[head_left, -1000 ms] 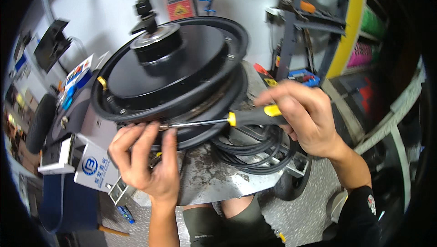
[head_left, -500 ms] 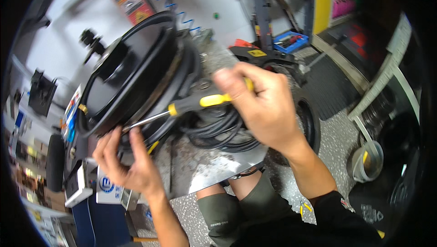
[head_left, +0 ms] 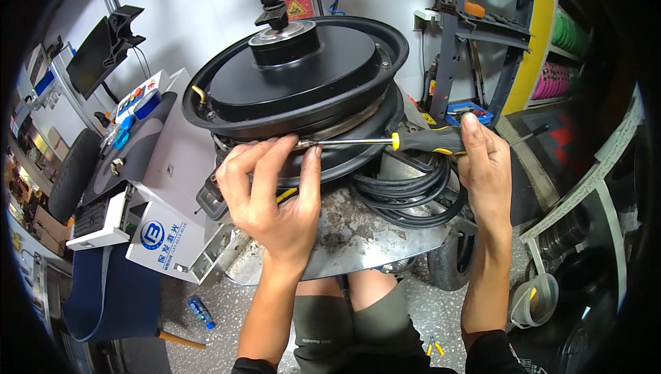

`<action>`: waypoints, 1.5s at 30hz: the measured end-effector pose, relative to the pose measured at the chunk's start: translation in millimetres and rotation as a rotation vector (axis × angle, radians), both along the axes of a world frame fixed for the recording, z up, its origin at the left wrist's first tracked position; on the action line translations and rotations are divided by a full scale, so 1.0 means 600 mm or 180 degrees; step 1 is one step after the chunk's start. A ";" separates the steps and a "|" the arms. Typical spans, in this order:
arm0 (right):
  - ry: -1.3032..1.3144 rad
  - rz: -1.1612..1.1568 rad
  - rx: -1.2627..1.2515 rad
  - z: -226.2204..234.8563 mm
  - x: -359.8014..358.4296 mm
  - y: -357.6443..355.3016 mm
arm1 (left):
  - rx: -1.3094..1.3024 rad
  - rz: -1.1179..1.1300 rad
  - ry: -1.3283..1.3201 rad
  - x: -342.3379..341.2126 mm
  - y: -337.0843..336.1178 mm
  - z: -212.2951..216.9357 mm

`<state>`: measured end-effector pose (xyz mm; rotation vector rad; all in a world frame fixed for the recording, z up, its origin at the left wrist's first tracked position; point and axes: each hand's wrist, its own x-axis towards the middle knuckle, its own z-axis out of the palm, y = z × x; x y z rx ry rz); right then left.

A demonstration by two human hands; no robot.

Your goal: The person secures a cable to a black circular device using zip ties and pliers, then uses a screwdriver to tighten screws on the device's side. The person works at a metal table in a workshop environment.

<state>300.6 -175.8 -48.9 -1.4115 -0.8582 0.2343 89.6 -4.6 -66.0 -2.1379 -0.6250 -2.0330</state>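
Observation:
A large black wheel hub (head_left: 296,74) with an upright axle lies on its side over the bench. Around its lower part runs a worn metal band (head_left: 351,120). My right hand (head_left: 486,167) is wrapped round the grey and yellow handle of a screwdriver (head_left: 427,141), thumb up on its end. The shaft points left, nearly level, and its tip reaches a small metal fitting on the band. My left hand (head_left: 275,188) pinches that fitting, fingers above and thumb below, partly hiding it and the tip. Under the hub sits a black tyre (head_left: 382,122).
A coil of black cable (head_left: 406,191) lies on the stained metal bench top (head_left: 337,236). To the left stands a white cabinet (head_left: 162,240). Yellow-handled pliers (head_left: 434,348) and a blue bottle (head_left: 201,312) are on the floor. A bucket (head_left: 536,302) stands at the right.
The view has swung, so the hub now appears more level and central. The screwdriver has gone from slanted to nearly level in the picture. Both hands keep their holds.

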 end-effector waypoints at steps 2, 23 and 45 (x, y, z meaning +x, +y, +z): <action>0.0120 0.0274 0.0159 0.002 -0.018 -0.004 | 0.0036 -0.0023 0.0031 -0.009 0.003 0.000; -0.4004 -0.0532 -0.0097 0.013 0.054 -0.012 | -0.2511 -0.1420 0.0846 -0.158 0.123 0.085; -0.6227 -0.0392 0.0865 0.103 0.063 0.062 | -0.2235 -0.0851 0.0852 -0.123 0.101 0.080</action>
